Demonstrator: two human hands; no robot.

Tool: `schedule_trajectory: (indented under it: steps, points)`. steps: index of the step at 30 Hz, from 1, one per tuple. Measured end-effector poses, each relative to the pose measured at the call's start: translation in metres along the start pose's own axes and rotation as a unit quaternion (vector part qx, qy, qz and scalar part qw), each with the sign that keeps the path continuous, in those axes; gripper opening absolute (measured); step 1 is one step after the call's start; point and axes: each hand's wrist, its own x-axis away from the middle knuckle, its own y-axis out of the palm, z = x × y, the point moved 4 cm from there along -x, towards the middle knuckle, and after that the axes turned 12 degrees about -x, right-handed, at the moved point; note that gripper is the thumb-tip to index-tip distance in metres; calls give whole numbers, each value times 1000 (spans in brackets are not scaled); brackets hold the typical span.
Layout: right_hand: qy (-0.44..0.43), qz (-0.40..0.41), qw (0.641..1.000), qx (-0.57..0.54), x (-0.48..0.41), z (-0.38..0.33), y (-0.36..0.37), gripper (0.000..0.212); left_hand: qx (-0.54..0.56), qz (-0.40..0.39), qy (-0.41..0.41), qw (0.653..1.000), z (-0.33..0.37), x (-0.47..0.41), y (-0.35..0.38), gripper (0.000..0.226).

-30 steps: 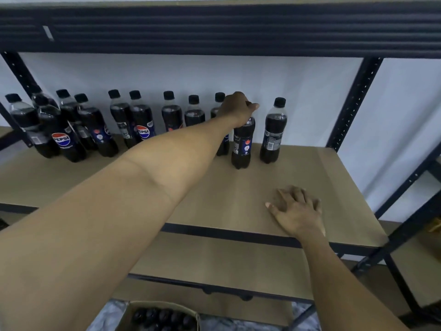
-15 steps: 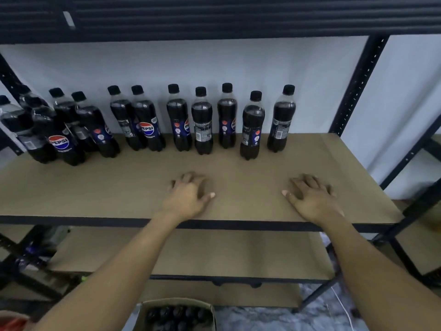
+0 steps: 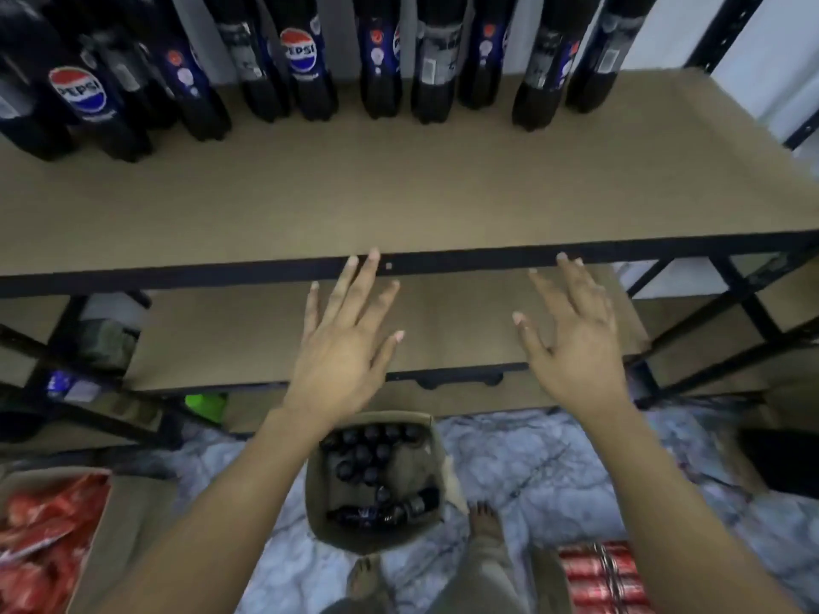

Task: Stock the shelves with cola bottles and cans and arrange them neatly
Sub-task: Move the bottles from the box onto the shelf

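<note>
Both hands hang in the air with nothing in them, fingers straight and spread wide, palms down. The left hand (image 3: 341,347) reaches its fingertips up to the dark front rail of the shelf (image 3: 399,192); the right hand (image 3: 571,343) is beside it to the right, well apart. The cola bottles (image 3: 306,59) stand upright in a row along the far edge of the shelf, well beyond the fingers, with bare board between.

Below the hands lies a lower shelf (image 3: 461,330). On the marbled floor (image 3: 532,463) near the left wrist sits an open cardboard box (image 3: 372,540) with more bottles (image 3: 368,454) standing in it and one lying on its side (image 3: 385,511). A pack of red cans (image 3: 598,573) lies near right, red packets (image 3: 40,525) near left.

The shelved bottles are dark, with blue labels turned different ways.
</note>
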Motion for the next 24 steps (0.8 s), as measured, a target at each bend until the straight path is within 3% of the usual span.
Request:
schedule_trajectory:
  steps: [2,5,11,18,24]
  points:
    - [19,-24,999,-27,36,-7,38,52,47,-38,-25,998,-18,38,36,54]
    - [93,-139,984,-62,90,12,116,58,117,-127,-114,978,-50,100,118,47]
    - [232,-388,888,-84,181,87,294,68,207,-329,-254,886,-89,211,295,39]
    - [301,-444,842,-57,223,207,489,76,203,-417,-289,837,-124,269,499,50]
    - [293,-460,838,0,229,273,583,85,231,-392,-333,826,-139,278,618,71]
